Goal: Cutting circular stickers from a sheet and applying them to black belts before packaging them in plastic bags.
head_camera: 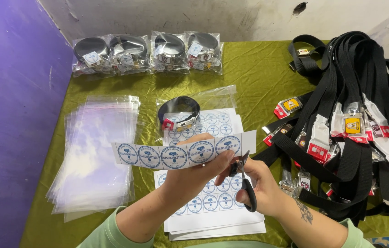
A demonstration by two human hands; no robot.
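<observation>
Strip: strip of round blue-and-white stickers (183, 154), five in a row, held level above the sticker sheets, its right end at the scissors.
Left hand: left hand (199, 172) under the strip, fingers (222, 160) pinching its lower edge near the right end.
Right hand: right hand (261, 186) clenched around the black handles of the scissors (245, 179); the blades point up at the strip's right end, between the last two stickers.
Sheets: stack of sticker sheets (217, 206) on the worktop just below both hands; another sheet (215, 121) lies farther back.
Bagged belt: coiled black belt in a clear bag (180, 112) resting on the far sheet, just beyond the strip.
Bags: pile of empty clear bags (95, 156) left of the sheets.
Packed row: four bagged belts (148, 53) side by side along the wall.
Loose belts: heap of black belts (355, 124) with red-and-white buckles on the right, close to the right forearm.
Worktop: green cloth (258, 78) covering it.
Wall: purple wall (6, 115) on the left.
</observation>
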